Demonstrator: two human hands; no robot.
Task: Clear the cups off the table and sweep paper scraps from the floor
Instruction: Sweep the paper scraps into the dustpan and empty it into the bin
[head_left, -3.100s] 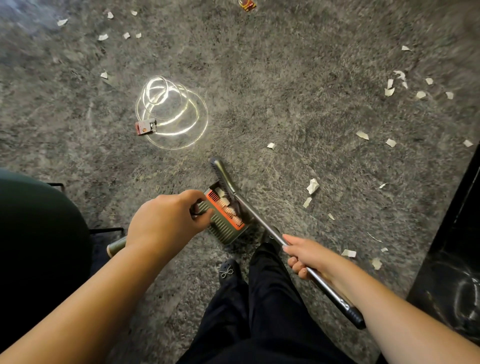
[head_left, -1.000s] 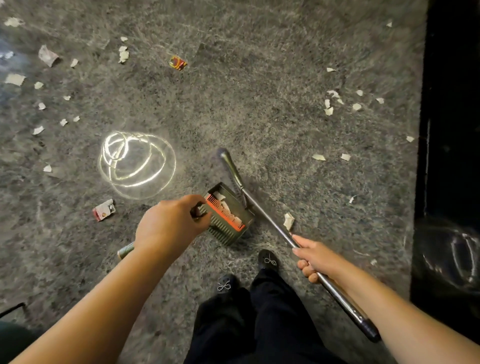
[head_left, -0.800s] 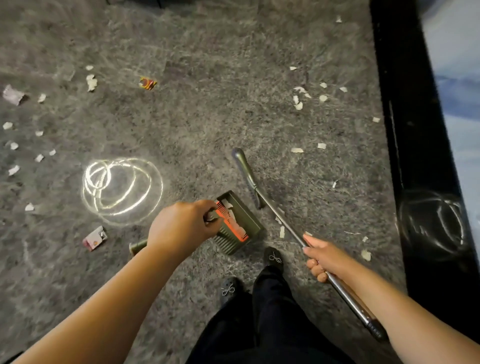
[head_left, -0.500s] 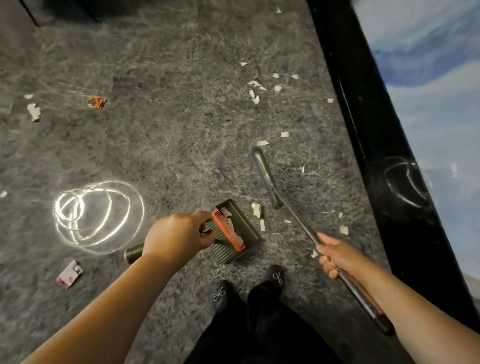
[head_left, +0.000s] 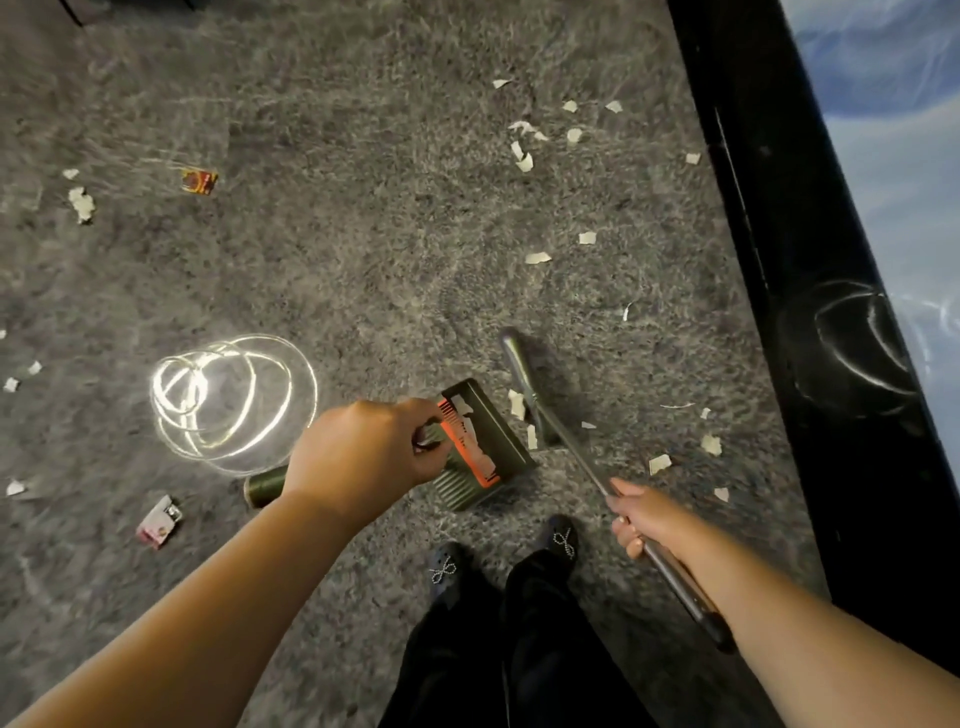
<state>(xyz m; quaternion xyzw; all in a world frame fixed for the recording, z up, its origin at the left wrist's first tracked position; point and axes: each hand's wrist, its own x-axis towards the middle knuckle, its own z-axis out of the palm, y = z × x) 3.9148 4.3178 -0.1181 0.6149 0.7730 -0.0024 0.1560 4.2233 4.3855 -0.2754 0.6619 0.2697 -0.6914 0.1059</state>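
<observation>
My left hand (head_left: 363, 457) grips the handle of a dark green dustpan (head_left: 493, 431) with an orange comb edge; white scraps lie inside it. My right hand (head_left: 644, 517) grips the metal handle of a broom (head_left: 566, 441), whose head (head_left: 514, 353) rests on the grey floor just right of the pan's mouth. Two white paper scraps (head_left: 517, 402) lie between the broom and the pan. More scraps (head_left: 522, 156) are scattered farther ahead, to the right (head_left: 660, 462) and at the left (head_left: 80, 202). No cups are in view.
A black ledge (head_left: 810, 291) runs along the right side. A red wrapper (head_left: 199, 182) and a pink-white packet (head_left: 158, 522) lie on the floor at the left. A bright ring of reflected light (head_left: 228, 400) shines on the floor. My shoes (head_left: 561, 538) stand just behind the pan.
The view has swung right, bringing the black ledge into view. The broom head has moved right and away from the pan's mouth, pulling scraps beside the pan. Both hands keep their hold.
</observation>
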